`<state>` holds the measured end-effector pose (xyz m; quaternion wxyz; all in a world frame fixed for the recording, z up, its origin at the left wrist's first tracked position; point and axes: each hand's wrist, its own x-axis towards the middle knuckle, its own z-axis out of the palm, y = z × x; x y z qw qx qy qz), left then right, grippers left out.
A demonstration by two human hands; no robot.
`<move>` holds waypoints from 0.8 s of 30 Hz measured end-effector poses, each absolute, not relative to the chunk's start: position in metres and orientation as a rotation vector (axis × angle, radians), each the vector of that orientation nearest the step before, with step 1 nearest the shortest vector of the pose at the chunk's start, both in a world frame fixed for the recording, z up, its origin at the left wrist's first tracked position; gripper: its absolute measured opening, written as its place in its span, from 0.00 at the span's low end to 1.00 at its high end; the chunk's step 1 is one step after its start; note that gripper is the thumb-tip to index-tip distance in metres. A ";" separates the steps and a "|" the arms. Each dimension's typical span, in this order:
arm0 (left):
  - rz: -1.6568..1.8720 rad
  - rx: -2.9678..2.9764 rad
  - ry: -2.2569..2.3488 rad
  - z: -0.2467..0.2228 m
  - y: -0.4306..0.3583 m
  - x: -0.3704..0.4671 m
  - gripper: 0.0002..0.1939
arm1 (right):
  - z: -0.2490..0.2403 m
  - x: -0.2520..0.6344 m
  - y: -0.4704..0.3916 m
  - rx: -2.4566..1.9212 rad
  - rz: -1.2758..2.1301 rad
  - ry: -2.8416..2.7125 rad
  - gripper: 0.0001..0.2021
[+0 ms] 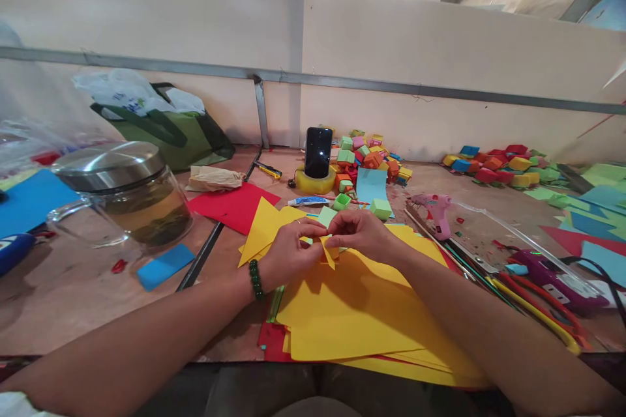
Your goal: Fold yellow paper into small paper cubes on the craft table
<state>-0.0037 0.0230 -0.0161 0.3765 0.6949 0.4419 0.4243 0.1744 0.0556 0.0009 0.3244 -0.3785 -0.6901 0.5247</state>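
Note:
Over a stack of yellow paper sheets (pixel 362 319), both my hands meet on a small folded yellow paper piece (pixel 330 253). My left hand (pixel 291 247), with a green bead bracelet at the wrist, pinches its left side, thumb and fingers closed. My right hand (pixel 364 232) pinches it from the right and above, fingertips close to those of the left. Part of the paper piece is hidden behind the fingers. A pointed flap hangs down below the fingertips. Just beyond my hands lie a pale green paper cube (pixel 380 208) and a brighter green open paper box (pixel 342 202).
A phone (pixel 318 152) leans upright on a yellow tape roll (pixel 315 181), with heaped paper cubes (pixel 372 159) behind. At left stand a glass tea mug (pixel 141 202) and a green bag (pixel 161 137). Right are a pink glue gun (pixel 434 212), a purple device (pixel 557 277) and scissors (pixel 533 306).

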 end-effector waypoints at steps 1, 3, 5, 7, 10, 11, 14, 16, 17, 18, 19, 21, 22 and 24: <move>1.062 1.750 1.126 -0.015 0.024 -0.005 0.13 | 0.000 0.174 0.056 -0.998 1.361 -1.821 0.19; 0.997 1.688 1.125 -0.014 0.025 -0.007 0.17 | -0.001 0.174 0.055 -1.008 1.328 -1.853 0.18; 0.955 1.618 1.136 -0.011 0.025 -0.008 0.18 | -0.002 0.174 0.054 -1.009 1.274 -1.884 0.18; 0.978 1.548 1.119 -0.010 0.025 -0.008 0.18 | -0.002 0.174 0.053 -0.994 1.200 -1.893 0.17; 1.014 1.427 0.958 -0.010 0.025 -0.006 0.21 | -0.001 0.173 0.052 -0.960 1.062 -1.889 0.17; 0.987 1.387 0.879 -0.011 0.025 -0.006 0.24 | 0.000 0.173 0.052 -0.949 1.008 -1.894 0.17; 0.869 1.268 0.694 -0.012 0.024 -0.004 0.33 | 0.003 0.173 0.050 -0.921 0.825 -1.969 0.15; 0.814 1.208 0.649 -0.012 0.024 -0.003 0.35 | 0.005 0.174 0.047 -0.929 0.686 -2.045 0.11; 0.798 1.185 0.646 -0.012 0.023 -0.002 0.34 | 0.006 0.174 0.045 -0.937 0.617 -2.091 0.08; 0.783 1.168 0.647 -0.011 0.023 -0.002 0.33 | 0.007 0.175 0.044 -0.942 0.549 -2.140 0.05; 0.768 1.158 0.648 -0.010 0.022 -0.001 0.32 | 0.008 0.175 0.042 -0.940 0.480 -2.189 0.02; 0.738 1.154 0.642 -0.009 0.020 0.000 0.30 | 0.008 0.176 0.039 -0.919 0.341 -2.289 0.04; 0.728 1.160 0.637 -0.009 0.020 0.001 0.30 | 0.008 0.177 0.038 -0.916 0.269 -2.328 0.05; 0.721 1.181 0.626 -0.009 0.018 0.002 0.29 | 0.007 0.176 0.036 -0.939 0.114 -2.371 0.06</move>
